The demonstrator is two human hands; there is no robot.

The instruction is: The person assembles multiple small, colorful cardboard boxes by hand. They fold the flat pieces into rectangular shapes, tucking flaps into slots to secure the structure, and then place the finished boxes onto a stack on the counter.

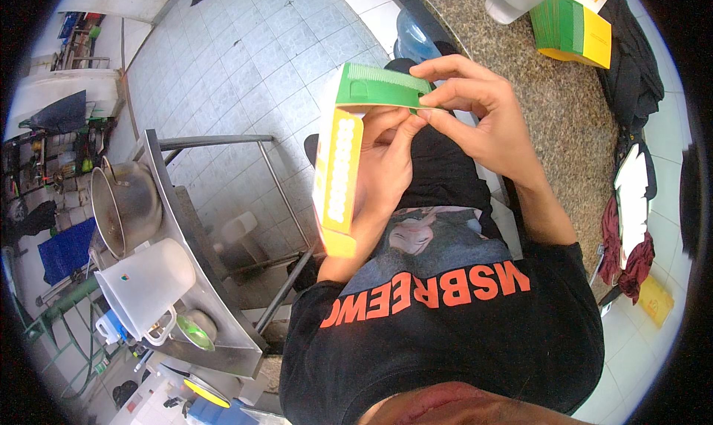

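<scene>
A partly folded cardboard carton point(380, 89) in green, yellow and white is held in front of my chest. Its green panel runs across the top, and a yellow-edged side point(343, 169) hangs down along my left forearm. My left hand point(390, 154) is closed on the carton from beneath, several of its fingers hidden behind the green panel. At the panel's right end, my right hand point(483, 113) pinches the edge between thumb and fingertips. Both hands meet at that corner.
On the granite counter point(553, 121) to the right are a stack of green and yellow cartons point(568, 28) and a translucent cup point(511, 0). Dark cloth point(631, 61) lies beyond. A metal table point(234, 343) at left bears a pot point(128, 210) and white plastic jug point(152, 280).
</scene>
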